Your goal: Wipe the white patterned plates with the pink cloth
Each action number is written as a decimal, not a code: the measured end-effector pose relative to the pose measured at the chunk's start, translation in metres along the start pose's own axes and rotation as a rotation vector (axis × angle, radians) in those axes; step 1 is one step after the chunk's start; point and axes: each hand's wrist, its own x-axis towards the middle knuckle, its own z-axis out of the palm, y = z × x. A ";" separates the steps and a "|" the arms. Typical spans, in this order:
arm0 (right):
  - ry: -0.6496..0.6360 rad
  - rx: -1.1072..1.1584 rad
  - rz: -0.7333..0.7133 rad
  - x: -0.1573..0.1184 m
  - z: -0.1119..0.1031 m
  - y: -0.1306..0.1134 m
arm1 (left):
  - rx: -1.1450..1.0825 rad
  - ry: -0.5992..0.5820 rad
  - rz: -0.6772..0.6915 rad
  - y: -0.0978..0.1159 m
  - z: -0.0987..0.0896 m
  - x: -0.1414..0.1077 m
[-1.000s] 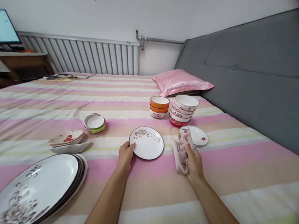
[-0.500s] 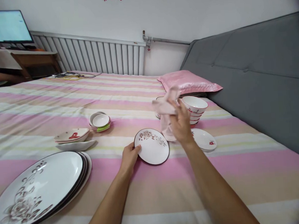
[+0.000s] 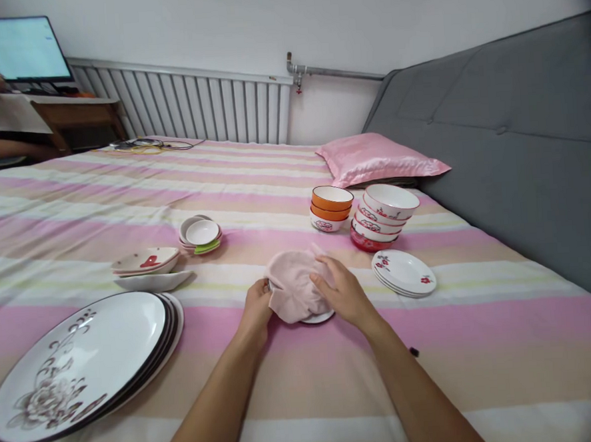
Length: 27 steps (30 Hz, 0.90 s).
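Gripping one plate (image 3: 320,318): left hand (image 3: 257,311) | loosely open on one cloth (image 3: 293,288): right hand (image 3: 347,294) | bowl stacks (image 3: 331,213): two

Two bowl stacks (image 3: 385,219); two plate stacks (image 3: 403,272); two small-dish stacks (image 3: 201,233); one cloth (image 3: 294,284); one partly covered plate (image 3: 319,318); one pillow (image 3: 379,157).

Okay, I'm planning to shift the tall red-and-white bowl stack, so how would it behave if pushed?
The bowl stack would probably sway or tip, since it rises several bowls high and leans slightly. It may drag rather than glide, resting on the soft bedspread. The bowls look glossy and ceramic, so they could chip if toppled.
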 end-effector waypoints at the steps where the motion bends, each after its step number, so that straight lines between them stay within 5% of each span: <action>1: 0.023 -0.037 -0.021 0.000 0.009 0.004 | -0.044 -0.016 -0.009 0.001 0.002 -0.001; 8: -0.127 -0.278 0.115 -0.006 0.052 0.023 | -0.202 -0.077 -0.154 -0.008 0.014 -0.007; 13: -0.003 -0.315 0.109 -0.005 0.050 0.021 | -0.289 -0.100 -0.131 -0.005 0.029 -0.019; 19: 0.130 -0.402 -0.117 0.000 0.031 0.015 | -0.255 -0.241 -0.097 -0.004 0.038 -0.031; 27: -0.066 -0.411 -0.524 -0.001 0.017 -0.005 | -0.340 -0.189 -0.167 -0.003 0.032 -0.033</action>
